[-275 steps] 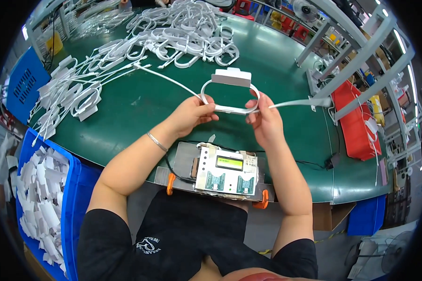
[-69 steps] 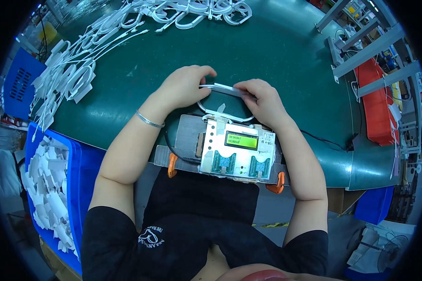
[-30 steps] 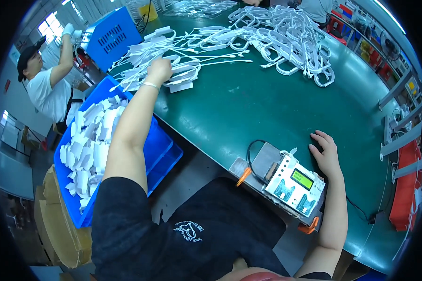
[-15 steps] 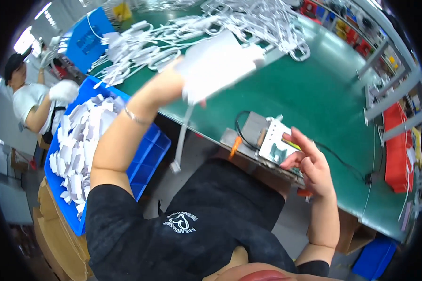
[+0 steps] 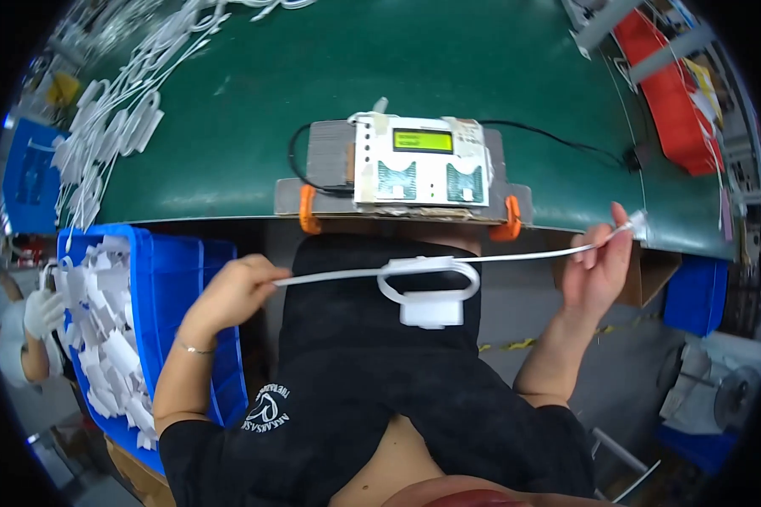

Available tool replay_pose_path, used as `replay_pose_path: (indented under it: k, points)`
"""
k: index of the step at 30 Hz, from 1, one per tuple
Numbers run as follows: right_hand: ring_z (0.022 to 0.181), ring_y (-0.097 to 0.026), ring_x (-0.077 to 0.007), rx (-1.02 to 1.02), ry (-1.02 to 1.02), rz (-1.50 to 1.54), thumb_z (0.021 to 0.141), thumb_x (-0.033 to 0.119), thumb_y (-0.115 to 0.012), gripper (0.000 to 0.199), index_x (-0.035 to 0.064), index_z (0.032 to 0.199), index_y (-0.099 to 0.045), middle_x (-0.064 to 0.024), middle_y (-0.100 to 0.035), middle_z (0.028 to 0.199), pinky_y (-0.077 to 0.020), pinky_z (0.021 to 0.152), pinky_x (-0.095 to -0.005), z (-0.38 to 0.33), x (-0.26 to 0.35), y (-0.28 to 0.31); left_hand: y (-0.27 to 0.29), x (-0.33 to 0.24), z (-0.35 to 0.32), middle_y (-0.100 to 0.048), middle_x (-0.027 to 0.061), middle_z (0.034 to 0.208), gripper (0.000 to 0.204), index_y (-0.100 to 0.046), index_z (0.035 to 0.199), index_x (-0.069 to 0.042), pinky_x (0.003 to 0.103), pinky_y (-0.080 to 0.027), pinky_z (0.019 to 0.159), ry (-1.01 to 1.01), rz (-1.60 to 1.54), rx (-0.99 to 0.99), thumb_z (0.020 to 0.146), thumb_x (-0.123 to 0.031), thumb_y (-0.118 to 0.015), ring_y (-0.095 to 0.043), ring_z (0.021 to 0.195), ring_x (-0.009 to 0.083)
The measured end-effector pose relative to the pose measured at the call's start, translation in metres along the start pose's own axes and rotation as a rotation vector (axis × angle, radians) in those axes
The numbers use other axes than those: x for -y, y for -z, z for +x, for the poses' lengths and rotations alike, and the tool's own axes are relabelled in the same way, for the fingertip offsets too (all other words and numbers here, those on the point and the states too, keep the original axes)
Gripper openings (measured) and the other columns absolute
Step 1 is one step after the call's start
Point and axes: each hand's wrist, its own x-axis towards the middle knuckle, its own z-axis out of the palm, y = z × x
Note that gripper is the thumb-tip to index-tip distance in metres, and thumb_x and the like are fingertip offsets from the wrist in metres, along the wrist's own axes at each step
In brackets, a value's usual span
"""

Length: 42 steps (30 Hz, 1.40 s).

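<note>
A white cable (image 5: 516, 256) stretches across in front of me, its middle bundled into an oval loop with a white paper tag (image 5: 432, 314) hanging from it. My left hand (image 5: 238, 293) pinches the cable's left end, whose tip the fingers hide. At the other side my right hand (image 5: 599, 266) grips near the right end, with a whitish connector (image 5: 638, 225) sticking out past the fingertips. Just beyond the cable, at the table's front edge, sits a white test box (image 5: 421, 173) with a lit yellow-green display, on a grey base held by orange clamps (image 5: 507, 218).
Many white cables (image 5: 114, 127) lie on the far left of the green table (image 5: 524, 59). A blue crate (image 5: 182, 287) of white paper pieces stands at my left, a co-worker's gloved hand (image 5: 44, 313) beyond it. A red bin (image 5: 664, 93) is at far right.
My left hand has come back from over the table, bringing a cable above my lap. My right hand has left the test box for the cable's right end. The view has turned.
</note>
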Motion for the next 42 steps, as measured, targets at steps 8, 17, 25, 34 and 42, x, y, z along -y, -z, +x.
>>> replay_pose_path:
  k: [8,17,25,34,42]
  points:
    - [0.039,-0.043,-0.0074,0.109,-0.737,-0.285,0.093,0.019,-0.045,0.031,0.0009,0.072,-0.057,-0.0051,-0.052,0.052,-0.0279,0.037,-0.0189,-0.031,-0.062,-0.052,0.027,-0.050,0.034,-0.062,0.0150,0.098,0.034,-0.059,0.102,0.004,0.030,-0.049,0.076,-0.206,-0.815,-0.075,0.077,-0.015,-0.070,-0.064,0.081,0.0210]
    - [0.036,-0.035,-0.0087,0.016,-0.676,-0.034,0.094,0.024,-0.043,0.035,0.0029,0.068,-0.052,-0.0063,-0.049,0.048,-0.0256,0.036,-0.0207,-0.036,-0.090,-0.055,-0.020,-0.090,0.078,-0.057,0.0009,0.072,0.022,-0.058,0.089,0.000,0.020,-0.043,0.057,-0.101,-0.545,-0.256,0.071,0.003,-0.068,-0.052,0.061,0.0069]
    - [0.037,-0.034,-0.0061,0.030,-0.635,-0.174,0.096,0.026,-0.042,0.036,0.0024,0.072,-0.054,-0.0063,-0.052,0.050,-0.0243,0.036,-0.0187,-0.031,-0.087,-0.066,-0.007,-0.100,0.082,-0.057,-0.0004,0.067,0.014,-0.061,0.070,-0.002,0.021,-0.038,0.054,-0.205,-0.336,-0.069,0.067,-0.003,-0.075,-0.049,0.059,0.0061]
    - [0.042,-0.039,-0.0052,0.153,-0.627,-0.272,0.096,0.026,-0.042,0.036,0.0013,0.075,-0.056,-0.0060,-0.055,0.055,-0.0302,0.043,-0.0170,-0.029,-0.085,-0.056,-0.025,-0.097,0.091,-0.052,0.0010,0.069,0.020,-0.054,0.066,-0.011,0.034,-0.036,0.064,-0.436,0.268,-0.656,0.059,-0.009,-0.072,-0.049,0.073,0.0221]
    - [0.044,-0.041,-0.0053,0.175,-0.616,-0.267,0.096,0.026,-0.042,0.035,0.0012,0.077,-0.057,-0.0058,-0.055,0.056,-0.0313,0.043,-0.0170,-0.029,-0.087,-0.053,-0.033,-0.101,0.099,-0.047,0.0004,0.067,0.020,-0.053,0.068,-0.011,0.032,-0.033,0.063,-0.470,0.423,-0.726,0.060,-0.008,-0.071,-0.049,0.070,0.0201]
